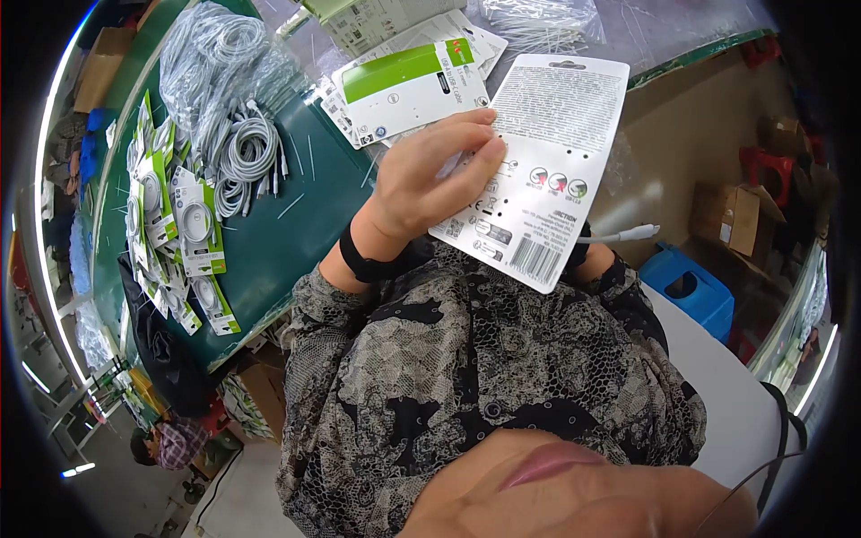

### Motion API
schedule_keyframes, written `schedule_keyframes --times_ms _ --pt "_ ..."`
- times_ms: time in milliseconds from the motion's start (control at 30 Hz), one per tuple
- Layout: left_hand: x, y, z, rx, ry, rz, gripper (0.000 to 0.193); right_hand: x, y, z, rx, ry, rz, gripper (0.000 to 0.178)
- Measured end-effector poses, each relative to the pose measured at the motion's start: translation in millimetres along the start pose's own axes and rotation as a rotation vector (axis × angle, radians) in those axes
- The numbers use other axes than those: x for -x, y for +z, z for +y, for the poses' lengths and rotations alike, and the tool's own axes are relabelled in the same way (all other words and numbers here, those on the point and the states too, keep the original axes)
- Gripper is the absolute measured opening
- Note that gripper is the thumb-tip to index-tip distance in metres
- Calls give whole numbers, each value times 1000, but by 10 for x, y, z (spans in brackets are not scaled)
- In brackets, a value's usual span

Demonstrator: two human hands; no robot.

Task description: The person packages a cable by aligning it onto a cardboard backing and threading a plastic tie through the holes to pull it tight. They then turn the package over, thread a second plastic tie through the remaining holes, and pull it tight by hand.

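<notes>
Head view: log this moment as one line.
left hand: at white card's left edge | card: printed side toward camera | right hand: hidden behind card | white connector: right of card

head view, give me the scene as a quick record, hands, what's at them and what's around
Left hand: fingertips at the left edge of a white printed card; exact grip unclear
Right hand: mostly hidden behind that card
Beside card: white cable plug sticking out at its right
Ahead: green-and-white card
Left, on green table: coiled cables, packaged cables
Right: blue plastic object
</notes>
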State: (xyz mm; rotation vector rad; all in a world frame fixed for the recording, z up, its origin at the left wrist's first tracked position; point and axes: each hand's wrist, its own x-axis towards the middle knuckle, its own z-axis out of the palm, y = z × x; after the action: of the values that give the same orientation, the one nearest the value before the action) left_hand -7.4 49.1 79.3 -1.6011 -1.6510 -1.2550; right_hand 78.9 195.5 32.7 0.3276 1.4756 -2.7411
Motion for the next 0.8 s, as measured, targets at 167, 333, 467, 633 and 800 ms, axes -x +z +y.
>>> schedule_keyframes --times_ms 167,333,467,633,800 --pt "-65 12 62 2 60 0 21 306 93 -203 -270 199 -62 48" --pt "-110 -16 89 0 78 -30 21 397 172 -299 -334 274 -62 50" --pt "-135 27 88 -21 100 -40 22 408 167 -322 -371 299 -41 51" --pt "-121 34 95 -44 112 -39 21 441 199 -348 -400 329 -22 53" --pt "-118 23 96 -48 113 -56 21 445 201 -361 -404 309 -46 51"
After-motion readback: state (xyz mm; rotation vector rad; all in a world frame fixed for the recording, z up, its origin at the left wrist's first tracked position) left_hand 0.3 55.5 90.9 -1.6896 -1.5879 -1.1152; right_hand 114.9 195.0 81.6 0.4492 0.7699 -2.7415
